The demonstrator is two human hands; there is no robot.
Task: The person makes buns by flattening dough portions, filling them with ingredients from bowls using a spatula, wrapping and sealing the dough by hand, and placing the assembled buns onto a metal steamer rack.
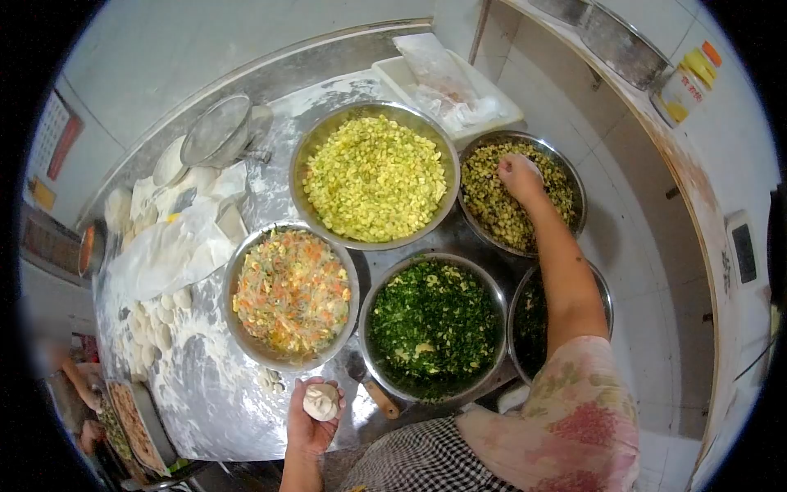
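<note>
No text is readable, even on the bottle (pixel 685 85).

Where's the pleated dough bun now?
In the head view, low and left of centre, the pleated dough bun sits in the left hand, below the orange-flecked filling bowl.

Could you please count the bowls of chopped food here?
5: yellow-filled bowl at back, orange-flecked bowl left, green-filled bowl front centre, brownish-filled bowl under the right hand, dark-filled bowl partly hidden by the right arm.

Head-worn view, tilted down over near table (pixel 254 426).
</note>
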